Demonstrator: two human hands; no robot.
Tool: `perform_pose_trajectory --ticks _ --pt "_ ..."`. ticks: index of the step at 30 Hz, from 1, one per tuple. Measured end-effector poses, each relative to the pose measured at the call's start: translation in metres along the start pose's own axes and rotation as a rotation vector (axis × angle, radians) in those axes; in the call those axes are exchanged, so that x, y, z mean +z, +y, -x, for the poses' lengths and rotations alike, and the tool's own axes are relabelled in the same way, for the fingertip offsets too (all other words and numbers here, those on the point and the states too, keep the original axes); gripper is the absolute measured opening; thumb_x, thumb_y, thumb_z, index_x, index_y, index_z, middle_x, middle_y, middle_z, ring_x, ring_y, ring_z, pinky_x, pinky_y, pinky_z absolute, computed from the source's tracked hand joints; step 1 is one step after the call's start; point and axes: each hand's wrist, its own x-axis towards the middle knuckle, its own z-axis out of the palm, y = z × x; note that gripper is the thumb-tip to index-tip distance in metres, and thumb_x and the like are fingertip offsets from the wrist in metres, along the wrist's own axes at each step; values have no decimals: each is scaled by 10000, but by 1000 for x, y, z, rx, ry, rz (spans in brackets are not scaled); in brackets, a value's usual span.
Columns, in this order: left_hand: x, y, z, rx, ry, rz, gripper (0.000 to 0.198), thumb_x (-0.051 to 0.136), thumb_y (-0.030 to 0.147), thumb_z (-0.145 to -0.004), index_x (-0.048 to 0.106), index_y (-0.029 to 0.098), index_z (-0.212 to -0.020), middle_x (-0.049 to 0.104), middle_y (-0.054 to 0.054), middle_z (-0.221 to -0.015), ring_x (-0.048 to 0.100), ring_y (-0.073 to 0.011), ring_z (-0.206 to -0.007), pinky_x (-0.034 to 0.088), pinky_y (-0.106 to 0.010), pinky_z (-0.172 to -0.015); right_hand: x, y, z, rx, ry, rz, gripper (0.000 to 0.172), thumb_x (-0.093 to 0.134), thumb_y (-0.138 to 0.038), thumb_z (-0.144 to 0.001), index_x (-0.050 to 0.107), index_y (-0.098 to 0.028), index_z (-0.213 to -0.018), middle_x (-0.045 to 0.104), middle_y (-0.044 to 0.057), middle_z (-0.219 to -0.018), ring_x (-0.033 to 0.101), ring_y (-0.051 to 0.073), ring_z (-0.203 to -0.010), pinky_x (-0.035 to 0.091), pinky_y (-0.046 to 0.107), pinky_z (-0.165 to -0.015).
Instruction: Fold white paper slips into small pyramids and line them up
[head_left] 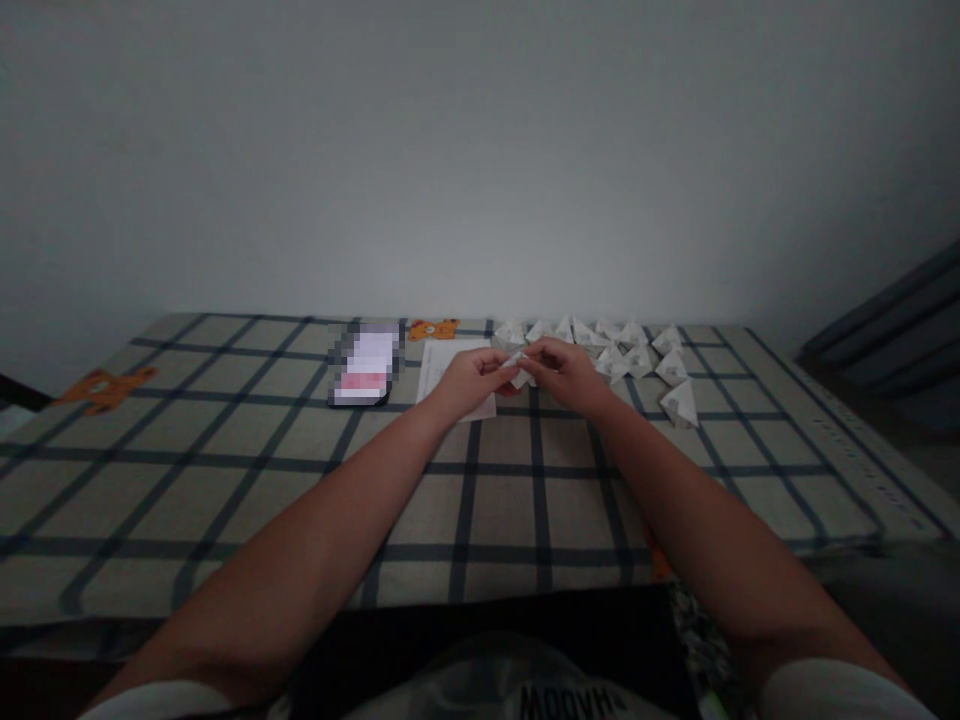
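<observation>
A small folded piece of white paper is pinched between my two hands, just above the checked cloth. My left hand grips its left side with thumb and fingers. From the right, my right hand holds the other side, fingers bent around it. Both hands partly hide the paper, so its exact shape cannot be made out. Beneath and beside my left hand lies a flat sheet of printed paper. Several folded white paper pieces with pointed tops stand behind and to the right of my right hand.
A phone with a lit, blurred-out screen lies left of the sheet. The table is covered by a checked cloth with orange bear figures. A plain wall rises directly behind it. Dark striped fabric is at the right.
</observation>
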Motion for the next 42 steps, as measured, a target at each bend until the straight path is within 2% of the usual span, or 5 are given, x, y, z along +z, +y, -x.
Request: perform_pose_trajectory --ticks 6,17,26,36,42 --pt "3 5 3 -10 61 51 389 682 509 -732 670 153 -888 689 -35 -772 666 -152 -644 562 -303 -668 -1 -4 0 -23 22 -8 237 551 -384 -875 644 -175 -813 611 3 -690 496 95 -577 377 225 -559" --pt "3 3 3 4 46 -8 354 636 499 -785 639 148 -835 674 -23 -668 665 -150 -590 552 -272 -592 -3 -7 0 -97 13 124 235 551 -338 -880 648 -160 -759 610 3 -665 486 91 -580 358 223 -561" --pt "1 -2 2 95 122 -22 293 642 432 -785 630 141 -751 649 4 -661 634 -116 -589 546 -235 -575 -2 0 -1 -129 36 127 222 555 -331 -880 710 -173 -903 719 49 -829 630 126 -720 455 231 -647" --pt "0 -7 -2 137 129 -51 321 636 425 -791 679 162 -971 688 -18 -778 643 -127 -625 558 -241 -558 0 2 -1 -20 45 87 288 602 -360 -843 698 -194 -1058 712 34 -812 579 104 -615 449 226 -583" --pt "3 -6 -1 182 177 -76 315 631 394 -803 690 155 -999 708 -35 -803 657 -143 -641 566 -253 -562 0 3 -3 23 24 21 295 603 -348 -842 673 -184 -1077 700 29 -792 571 101 -604 438 218 -560"
